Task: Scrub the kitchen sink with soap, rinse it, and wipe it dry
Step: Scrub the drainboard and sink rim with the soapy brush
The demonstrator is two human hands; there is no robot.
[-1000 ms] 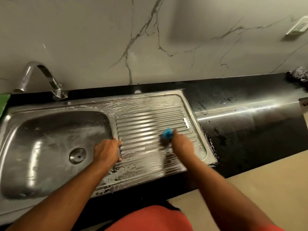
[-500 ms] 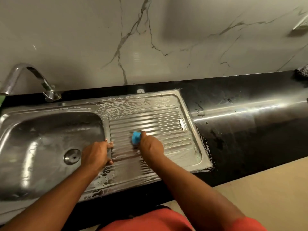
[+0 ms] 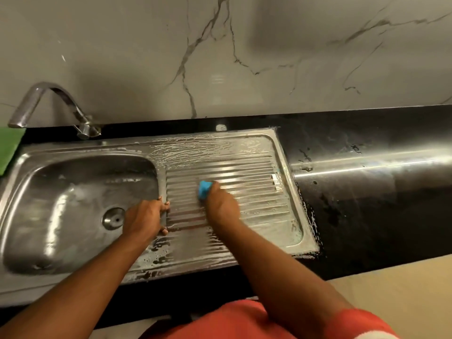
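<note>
Head view hides most of my right fingers beneath the back of my right hand (image 3: 221, 206). They are bunched and clamped on the blue sponge (image 3: 203, 190), of which only the far end shows past my knuckles. The sponge presses on the ribbed drainboard (image 3: 256, 192), left of its middle. My left hand (image 3: 144, 217) sits on the ridge between basin (image 3: 73, 204) and drainboard, fingers curled over that ridge and close together, fingertips (image 3: 167, 206) and thumb touching the drainboard's left edge. I cannot tell how hard they grip the sink (image 3: 288, 165). Suds streak the drainboard's far edge and the sink's near rim. The drain (image 3: 113, 218) lies just left of my left hand. The tap (image 3: 49, 104) stands at the sink's far left corner. A green thing (image 3: 8, 148) is cut off at the left edge and too little shows to name it. The black counter (image 3: 367, 192) on the right is wet and blotched.
</note>
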